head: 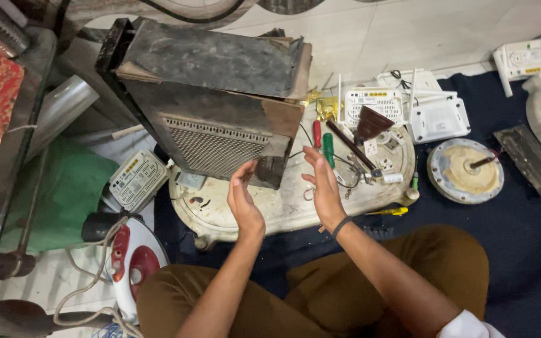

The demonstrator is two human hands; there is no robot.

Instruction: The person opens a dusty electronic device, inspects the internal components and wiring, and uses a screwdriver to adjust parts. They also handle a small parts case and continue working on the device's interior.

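On dark floor mat [515, 231] by pale tiles [377, 31], both hands' fingers [313, 164] spread, empty, beside heater [214, 100].

A single camera sits on the person's head and looks steeply down, close over the lap and folded knees. It faces forward across the floor [408, 31]. The fingers [313, 164] of both raised hands fall near the middle of the view. Just beyond the fingers stands a dark metal box [214, 94]; right of them lie tools on a round white tray [283, 209]. There is no second view.
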